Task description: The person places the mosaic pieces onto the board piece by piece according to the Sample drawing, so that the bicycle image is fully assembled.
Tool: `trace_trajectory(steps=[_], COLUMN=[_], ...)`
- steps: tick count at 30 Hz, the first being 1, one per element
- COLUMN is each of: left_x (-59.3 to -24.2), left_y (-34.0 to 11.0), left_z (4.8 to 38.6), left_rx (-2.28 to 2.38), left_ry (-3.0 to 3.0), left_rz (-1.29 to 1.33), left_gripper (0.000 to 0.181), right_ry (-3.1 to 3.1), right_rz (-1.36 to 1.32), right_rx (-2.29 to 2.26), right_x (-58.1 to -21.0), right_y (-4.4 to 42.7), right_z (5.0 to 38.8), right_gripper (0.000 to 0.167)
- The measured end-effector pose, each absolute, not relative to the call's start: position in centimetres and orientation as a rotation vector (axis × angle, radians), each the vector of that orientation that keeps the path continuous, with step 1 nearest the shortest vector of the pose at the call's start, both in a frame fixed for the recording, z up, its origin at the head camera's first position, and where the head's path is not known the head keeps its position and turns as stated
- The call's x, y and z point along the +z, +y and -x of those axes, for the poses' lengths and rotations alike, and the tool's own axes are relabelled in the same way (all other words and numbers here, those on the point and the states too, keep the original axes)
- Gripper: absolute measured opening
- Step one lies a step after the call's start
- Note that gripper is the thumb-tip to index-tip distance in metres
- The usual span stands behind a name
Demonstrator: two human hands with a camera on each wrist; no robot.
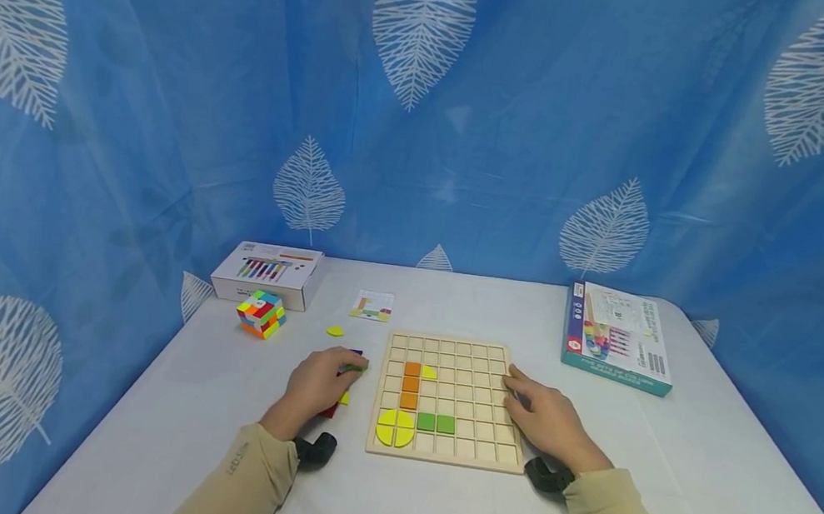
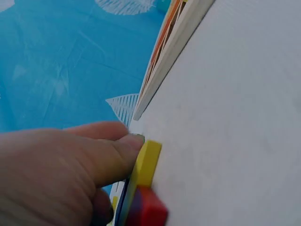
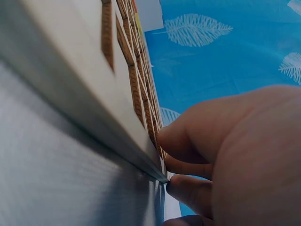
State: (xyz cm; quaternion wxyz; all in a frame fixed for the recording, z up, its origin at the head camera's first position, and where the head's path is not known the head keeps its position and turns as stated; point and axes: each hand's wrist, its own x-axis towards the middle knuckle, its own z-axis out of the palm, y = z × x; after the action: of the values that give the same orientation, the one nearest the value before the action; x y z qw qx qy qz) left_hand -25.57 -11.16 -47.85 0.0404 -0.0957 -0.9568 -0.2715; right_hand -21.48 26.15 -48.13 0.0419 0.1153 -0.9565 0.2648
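Observation:
A wooden grid board [image 1: 475,404] lies on the table with orange, green and yellow tiles in its lower left cells. Left of it, my left hand [image 1: 313,382] is over a small pile of coloured tiles, its fingertips on a green tile [image 1: 353,367]. A green sliver shows at those fingertips in the left wrist view, above a yellow tile [image 2: 149,162] and a red tile [image 2: 153,209]. My right hand [image 1: 549,415] rests its fingertips along the board's right edge, also visible in the right wrist view.
Beyond the pile lie a yellow quarter-round tile [image 1: 335,331] and a pattern card [image 1: 372,305]. At the left stand a puzzle cube [image 1: 261,314] and a white box [image 1: 267,274]. A flat teal-edged box [image 1: 618,337] lies at the back right. Blue curtain surrounds the table.

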Motion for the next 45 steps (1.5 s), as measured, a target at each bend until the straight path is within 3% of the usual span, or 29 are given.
trace_trajectory(steps=[8, 13, 22, 45], left_x=[-47.9, -47.7, -47.7, -47.9], left_y=[-11.3, -11.6, -11.4, -10.0], left_z=[25.8, 25.8, 25.5, 24.9], left_rx=[-0.712, -0.665, -0.649, -0.878], left_ry=[-2.947, -2.959, -2.933, -2.762], left_rz=[0.136, 0.094, 0.265, 0.376], left_gripper=[0.042, 0.033, 0.026, 0.016], right_ry=[-2.922, -2.925, -2.926, -2.932], right_rz=[-0.355, -0.354, -0.36, -0.354], right_rx=[0.811, 0.807, 0.804, 0.806], right_x=[-48.2, -48.1, -48.0, -48.1], right_y=[26.1, 26.1, 26.1, 26.2], right_z=[21.5, 21.5, 21.6, 21.6], right_gripper=[0.045, 0.045, 0.045, 0.046])
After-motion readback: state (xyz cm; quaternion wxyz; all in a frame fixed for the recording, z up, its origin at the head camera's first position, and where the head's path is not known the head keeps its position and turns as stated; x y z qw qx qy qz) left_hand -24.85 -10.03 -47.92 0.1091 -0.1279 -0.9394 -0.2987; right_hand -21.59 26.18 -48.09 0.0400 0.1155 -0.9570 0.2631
